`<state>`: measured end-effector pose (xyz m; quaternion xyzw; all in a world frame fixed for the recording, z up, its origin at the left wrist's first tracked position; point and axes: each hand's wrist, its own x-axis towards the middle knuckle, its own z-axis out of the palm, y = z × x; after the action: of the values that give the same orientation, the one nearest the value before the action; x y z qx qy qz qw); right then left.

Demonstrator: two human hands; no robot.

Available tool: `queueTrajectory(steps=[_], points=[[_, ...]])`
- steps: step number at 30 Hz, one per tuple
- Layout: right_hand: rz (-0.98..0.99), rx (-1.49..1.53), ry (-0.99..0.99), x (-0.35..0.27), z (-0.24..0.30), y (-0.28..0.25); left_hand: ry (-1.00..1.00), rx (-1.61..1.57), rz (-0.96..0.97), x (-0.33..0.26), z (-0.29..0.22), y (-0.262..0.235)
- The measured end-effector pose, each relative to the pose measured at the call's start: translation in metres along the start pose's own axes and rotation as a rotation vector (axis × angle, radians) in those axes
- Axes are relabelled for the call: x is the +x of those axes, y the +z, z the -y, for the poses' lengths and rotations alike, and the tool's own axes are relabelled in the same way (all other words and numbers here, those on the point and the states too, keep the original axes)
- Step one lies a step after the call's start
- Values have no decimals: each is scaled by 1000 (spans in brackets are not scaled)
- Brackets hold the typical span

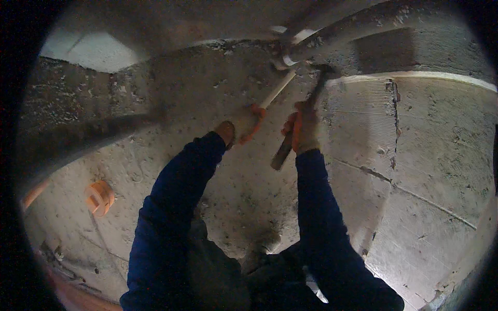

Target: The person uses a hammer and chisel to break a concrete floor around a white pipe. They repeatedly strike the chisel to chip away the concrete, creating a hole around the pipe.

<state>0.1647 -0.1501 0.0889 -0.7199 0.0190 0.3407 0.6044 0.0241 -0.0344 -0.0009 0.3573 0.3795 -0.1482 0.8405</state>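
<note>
My left hand [247, 123], in an orange and pale work glove, is closed around a pale narrow bar [278, 90] that looks like a chisel. The bar slants up and right, its far end by the wall surface near a pipe's end. My right hand [307, 130], gloved alike, grips a hammer [282, 151] by its handle. Its dark head [324, 69] is up to the right of the bar's far end, apart from it. Whether the bar's tip touches the surface is too dim to tell.
A thick grey pipe [342, 33] crosses the upper right, and a dark one [83, 142] comes in at left. An orange round fitting [99, 198] lies at lower left. Large pale slabs [430, 238] with a ridged mortar patch [358, 111] cover the right side.
</note>
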Motion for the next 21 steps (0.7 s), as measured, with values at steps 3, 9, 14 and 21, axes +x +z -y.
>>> queueTrajectory(steps=[3, 9, 14, 21], points=[[53, -69, 253, -2, 6, -9, 146, 207, -108, -5, -4, 6], [1, 462, -317, -9, 6, -7, 160, 341, -71, 4, 1, 0], [55, 93, 158, 9, -14, -5, 321, 342, -179, 33, 9, 7], [75, 412, -57, 8, -21, -27, 233, 250, -116, 8, 6, 18]])
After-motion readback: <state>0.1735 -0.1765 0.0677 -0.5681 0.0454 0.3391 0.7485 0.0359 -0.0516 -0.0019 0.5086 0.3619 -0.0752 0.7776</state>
